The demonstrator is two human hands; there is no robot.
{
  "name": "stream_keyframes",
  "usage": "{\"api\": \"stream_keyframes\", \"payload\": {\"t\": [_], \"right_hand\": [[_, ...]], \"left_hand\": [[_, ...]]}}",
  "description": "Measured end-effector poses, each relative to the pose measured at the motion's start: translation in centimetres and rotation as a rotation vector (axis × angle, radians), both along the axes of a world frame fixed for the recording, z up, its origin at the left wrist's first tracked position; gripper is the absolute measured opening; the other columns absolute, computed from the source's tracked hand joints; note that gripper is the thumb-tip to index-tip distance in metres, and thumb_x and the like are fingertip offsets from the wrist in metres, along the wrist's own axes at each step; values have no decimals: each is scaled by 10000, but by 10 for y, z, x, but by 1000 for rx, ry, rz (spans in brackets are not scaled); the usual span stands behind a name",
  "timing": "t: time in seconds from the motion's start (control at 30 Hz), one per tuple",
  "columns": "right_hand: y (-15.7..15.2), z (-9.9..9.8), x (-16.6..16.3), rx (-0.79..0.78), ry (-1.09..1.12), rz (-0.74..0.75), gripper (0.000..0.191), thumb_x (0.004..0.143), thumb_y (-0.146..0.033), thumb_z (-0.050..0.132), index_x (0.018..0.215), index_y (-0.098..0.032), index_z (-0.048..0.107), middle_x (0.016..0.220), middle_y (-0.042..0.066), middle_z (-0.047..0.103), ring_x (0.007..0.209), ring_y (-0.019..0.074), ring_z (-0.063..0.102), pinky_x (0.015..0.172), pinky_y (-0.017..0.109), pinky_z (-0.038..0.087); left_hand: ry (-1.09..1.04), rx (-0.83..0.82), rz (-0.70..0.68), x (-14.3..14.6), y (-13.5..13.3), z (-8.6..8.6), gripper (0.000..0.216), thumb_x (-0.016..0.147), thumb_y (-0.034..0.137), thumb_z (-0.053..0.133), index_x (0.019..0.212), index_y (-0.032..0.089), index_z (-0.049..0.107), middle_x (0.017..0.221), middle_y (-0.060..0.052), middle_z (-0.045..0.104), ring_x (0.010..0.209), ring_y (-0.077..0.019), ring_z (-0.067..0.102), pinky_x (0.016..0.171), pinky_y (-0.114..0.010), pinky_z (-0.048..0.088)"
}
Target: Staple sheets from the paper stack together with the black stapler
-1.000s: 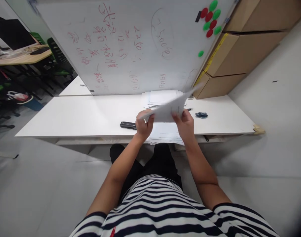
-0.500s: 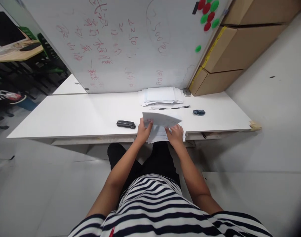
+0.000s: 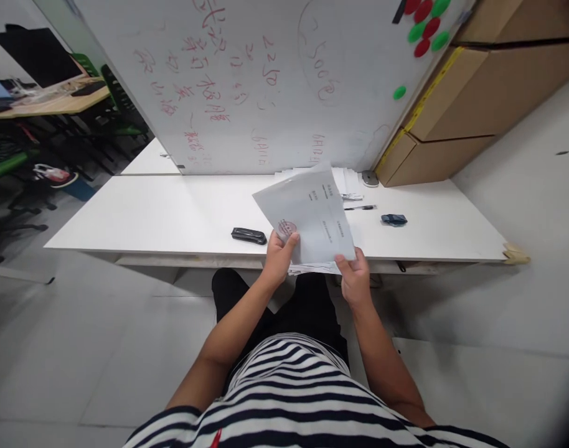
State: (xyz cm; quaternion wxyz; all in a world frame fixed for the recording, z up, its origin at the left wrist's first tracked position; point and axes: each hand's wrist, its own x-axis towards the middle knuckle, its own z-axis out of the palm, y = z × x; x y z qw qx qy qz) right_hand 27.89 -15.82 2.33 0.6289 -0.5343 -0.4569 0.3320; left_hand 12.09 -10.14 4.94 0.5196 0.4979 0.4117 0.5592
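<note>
Between my two hands a printed sheet of paper (image 3: 307, 214) with a round red stamp is held up at a tilt over the desk's front edge. My left hand (image 3: 281, 255) pinches its lower left side, thumb on top near the stamp. At the lower right corner my right hand (image 3: 354, 274) grips it, thumb also on top. Beneath the sheet, more papers (image 3: 312, 269) show at the desk edge, mostly covered. A black stapler (image 3: 249, 235) lies just left of my left hand. Behind the sheet sits a paper stack (image 3: 352, 182), partly hidden.
On the white desk (image 3: 172, 211) are a black pen (image 3: 362, 207), a small dark blue object (image 3: 393, 219) and a grey computer mouse (image 3: 370, 178). A whiteboard (image 3: 266, 81) stands along the back. Cardboard boxes (image 3: 452, 155) are piled at the right.
The sheet has been raised and turned so its printed, stamped face shows. My right hand has moved to its lower right corner. The camera view has shifted slightly left.
</note>
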Motion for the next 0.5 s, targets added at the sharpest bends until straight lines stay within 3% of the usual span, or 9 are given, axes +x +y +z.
{"api": "stream_keyframes", "payload": {"t": [0.1, 0.2, 0.3, 0.37, 0.43, 0.5], "right_hand": [[-14, 4, -25, -36, 297, 100, 428, 829, -453, 611, 1200, -259, 521, 1117, 63, 673, 1025, 211, 631, 894, 401, 506], [-21, -4, -40, -164, 312, 126, 327, 830, -476, 605, 1052, -235, 602, 999, 52, 701, 887, 208, 659, 835, 396, 522], [-26, -15, -36, -242, 109, -10, 306, 856, -496, 563, 830, -202, 643, 820, 50, 698, 801, 213, 644, 850, 396, 494], [-30, -18, -27, -256, 3, -64, 332, 869, -493, 545, 732, -203, 630, 740, 43, 679, 768, 209, 625, 831, 379, 481], [-33, -21, -19, -259, 48, -48, 322, 864, -487, 555, 710, -209, 609, 678, 23, 655, 687, 189, 598, 743, 349, 484], [-36, -23, -13, -280, 176, -17, 290, 833, -473, 598, 711, -210, 588, 606, -6, 614, 585, 160, 552, 623, 310, 464]], "left_hand": [[-44, -53, -65, 10, -10, 2, 393, 914, 458, 506, 1237, 240, 454, 1304, -96, 582, 1156, -189, 584, 946, -348, 486], [51, -45, -90, 10, -14, 0, 405, 917, 500, 473, 1226, 239, 456, 1285, -103, 589, 1152, -198, 582, 951, -364, 479], [445, 79, -83, -10, -4, -4, 430, 877, 536, 514, 1183, 234, 511, 1289, -127, 573, 1251, -268, 492, 1040, -464, 384], [822, 198, -22, -37, 12, -6, 535, 777, 531, 650, 1202, 231, 531, 1379, -151, 492, 1372, -353, 309, 1105, -564, 223], [1118, 244, 30, -69, 34, -10, 653, 680, 478, 755, 1240, 234, 527, 1455, -159, 399, 1415, -406, 160, 1113, -613, 86], [1311, 179, -24, -100, 54, -15, 637, 645, 427, 785, 1212, 249, 556, 1403, -151, 456, 1381, -427, 206, 1089, -634, 69]]}}
